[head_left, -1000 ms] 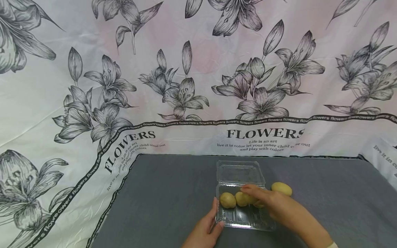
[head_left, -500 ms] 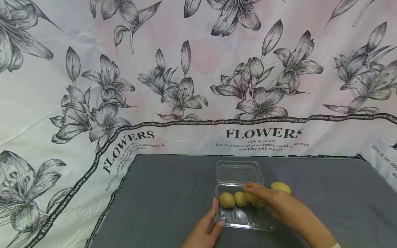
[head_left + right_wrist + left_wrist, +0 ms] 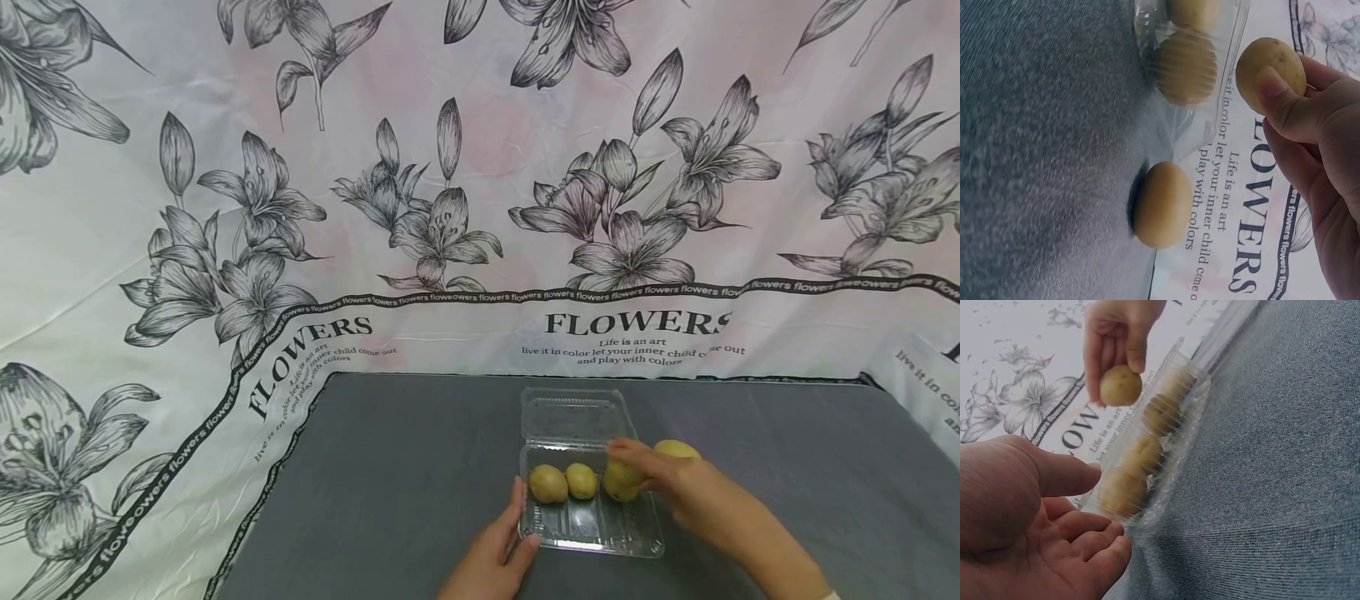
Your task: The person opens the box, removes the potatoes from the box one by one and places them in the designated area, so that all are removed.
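My right hand (image 3: 678,487) pinches a round potato (image 3: 1279,56) between thumb and fingers, raised over the right part of a clear plastic clamshell box (image 3: 581,537). Inside the box are a larger potato (image 3: 548,484) at the left, a smaller potato (image 3: 581,481) beside it, and another potato (image 3: 619,488) below the held one. My left hand (image 3: 491,554) rests against the box's left end, thumb at the near corner. Its fingers are relaxed and spread from the thumb in the left wrist view.
A loose yellow potato (image 3: 1163,206) lies on the grey tabletop (image 3: 397,483), to the right of the box, partly behind my right hand in the head view. The box's lid (image 3: 573,415) is folded back, away from me. A flower-printed cloth (image 3: 465,208) hangs behind the table.
My right hand has moved rightward across the box with the potato, uncovering more of the potatoes in it. My left hand and the box have stayed in place.
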Available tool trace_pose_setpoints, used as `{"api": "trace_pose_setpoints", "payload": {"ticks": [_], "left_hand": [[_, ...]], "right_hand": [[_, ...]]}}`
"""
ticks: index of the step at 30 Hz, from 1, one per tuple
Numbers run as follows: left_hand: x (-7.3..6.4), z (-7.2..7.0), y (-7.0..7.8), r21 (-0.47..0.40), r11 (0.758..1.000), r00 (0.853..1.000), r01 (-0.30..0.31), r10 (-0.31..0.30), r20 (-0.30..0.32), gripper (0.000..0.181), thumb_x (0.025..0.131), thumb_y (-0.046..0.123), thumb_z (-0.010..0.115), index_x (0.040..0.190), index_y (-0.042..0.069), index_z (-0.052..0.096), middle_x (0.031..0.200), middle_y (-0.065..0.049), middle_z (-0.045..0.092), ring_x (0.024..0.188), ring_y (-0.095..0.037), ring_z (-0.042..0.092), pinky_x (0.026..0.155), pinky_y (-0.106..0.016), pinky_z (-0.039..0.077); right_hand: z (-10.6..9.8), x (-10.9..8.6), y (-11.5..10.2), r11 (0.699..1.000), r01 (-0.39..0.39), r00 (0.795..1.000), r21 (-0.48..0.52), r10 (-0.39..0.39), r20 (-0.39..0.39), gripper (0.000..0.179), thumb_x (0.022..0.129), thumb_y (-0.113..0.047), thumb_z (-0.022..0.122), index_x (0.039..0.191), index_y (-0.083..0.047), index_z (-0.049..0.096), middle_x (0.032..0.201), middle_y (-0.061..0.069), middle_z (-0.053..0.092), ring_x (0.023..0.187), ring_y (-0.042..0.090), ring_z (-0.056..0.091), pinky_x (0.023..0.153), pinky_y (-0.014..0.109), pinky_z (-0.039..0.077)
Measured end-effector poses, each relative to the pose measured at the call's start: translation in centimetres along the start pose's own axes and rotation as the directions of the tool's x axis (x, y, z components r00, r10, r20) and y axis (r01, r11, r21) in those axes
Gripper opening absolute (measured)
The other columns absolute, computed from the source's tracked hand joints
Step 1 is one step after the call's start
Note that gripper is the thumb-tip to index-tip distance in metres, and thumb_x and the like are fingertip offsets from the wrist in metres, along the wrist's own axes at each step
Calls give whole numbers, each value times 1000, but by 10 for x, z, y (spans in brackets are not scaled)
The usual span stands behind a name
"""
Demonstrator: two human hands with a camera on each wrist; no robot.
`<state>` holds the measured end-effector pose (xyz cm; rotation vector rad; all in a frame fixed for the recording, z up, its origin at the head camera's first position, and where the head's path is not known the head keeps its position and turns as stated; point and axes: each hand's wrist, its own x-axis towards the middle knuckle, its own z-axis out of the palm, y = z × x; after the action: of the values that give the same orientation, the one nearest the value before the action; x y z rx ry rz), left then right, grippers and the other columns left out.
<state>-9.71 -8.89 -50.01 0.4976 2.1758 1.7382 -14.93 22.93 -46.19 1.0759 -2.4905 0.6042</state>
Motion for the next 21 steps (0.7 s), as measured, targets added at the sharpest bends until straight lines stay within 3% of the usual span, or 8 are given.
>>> {"api": "trace_pose_setpoints", "payload": {"ticks": [8,15,21], "left_hand": [[1,1,-1,5,1000,1000,8,-8,4,75,110,16,58,167,-2,12,174,-21,11,158,-36,14,125,-40,27],[1,-1,-3,-2,1000,1000,-9,9,12,76,111,17,57,167,-3,11,174,-21,10,158,-36,11,125,-32,24],[2,-1,-3,8,1000,1000,-14,14,15,76,111,17,57,167,-4,11,174,-21,9,158,-36,11,125,-33,23]], "right_hand": [[-5,-6,4,1000,13,998,-22,-14,-66,92,64,22,86,145,-18,64,138,4,71,116,23,73,101,7,46],[-10,-10,7,1000,-6,998,-17,5,-62,97,65,25,85,147,-22,62,139,7,71,96,10,76,84,11,56],[-14,-14,11,999,-2,997,-54,-2,-73,96,62,26,83,145,-19,63,138,8,71,93,9,76,83,17,59]]}}
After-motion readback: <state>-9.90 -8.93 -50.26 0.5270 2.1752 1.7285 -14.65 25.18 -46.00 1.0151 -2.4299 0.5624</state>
